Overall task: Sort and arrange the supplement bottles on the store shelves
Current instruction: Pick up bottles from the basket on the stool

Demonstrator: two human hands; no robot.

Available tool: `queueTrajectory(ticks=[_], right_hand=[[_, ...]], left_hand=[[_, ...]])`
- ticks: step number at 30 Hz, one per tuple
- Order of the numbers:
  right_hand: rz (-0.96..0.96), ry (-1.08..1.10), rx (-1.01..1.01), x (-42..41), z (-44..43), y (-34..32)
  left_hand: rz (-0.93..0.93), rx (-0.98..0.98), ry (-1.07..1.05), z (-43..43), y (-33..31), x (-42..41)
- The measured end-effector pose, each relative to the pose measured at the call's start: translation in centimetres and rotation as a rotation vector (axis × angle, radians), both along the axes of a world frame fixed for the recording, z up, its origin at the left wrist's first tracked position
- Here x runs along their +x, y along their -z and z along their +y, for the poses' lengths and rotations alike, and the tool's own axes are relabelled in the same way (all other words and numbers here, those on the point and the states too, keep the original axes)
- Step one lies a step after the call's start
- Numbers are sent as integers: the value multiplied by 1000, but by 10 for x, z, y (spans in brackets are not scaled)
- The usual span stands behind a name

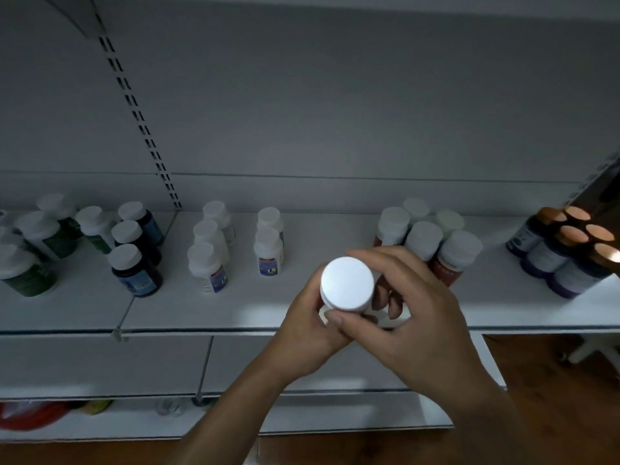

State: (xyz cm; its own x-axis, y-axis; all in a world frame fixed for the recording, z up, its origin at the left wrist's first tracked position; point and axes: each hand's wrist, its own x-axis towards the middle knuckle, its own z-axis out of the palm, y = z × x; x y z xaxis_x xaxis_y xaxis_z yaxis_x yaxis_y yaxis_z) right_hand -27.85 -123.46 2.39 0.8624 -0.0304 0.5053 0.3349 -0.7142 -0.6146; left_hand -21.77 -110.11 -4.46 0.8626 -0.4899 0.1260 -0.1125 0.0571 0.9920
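Observation:
Both my hands hold one white-capped bottle above the front edge of the white shelf. My left hand grips it from below and the left. My right hand curls round it from the right, thumb at the front. The bottle's body is hidden by my fingers. On the shelf stand groups of bottles: green ones at far left, dark blue ones, white ones, two white ones, red-labelled ones behind my hands, and purple ones with copper caps at far right.
A slotted upright runs up the grey back panel. Lower shelves lie below, with red and yellow items at the bottom left. Brown wooden floor shows on the right.

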Motion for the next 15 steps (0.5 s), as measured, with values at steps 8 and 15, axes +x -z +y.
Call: queueTrajectory(ticks=[8,15], right_hand=[[347,3,910,-4,-26,22],[632,-46,1418,9,-35,35]], left_hand=[[-72,-53,-130,8,-9,-12],[-241,-104,-196,-27,-35,-16]])
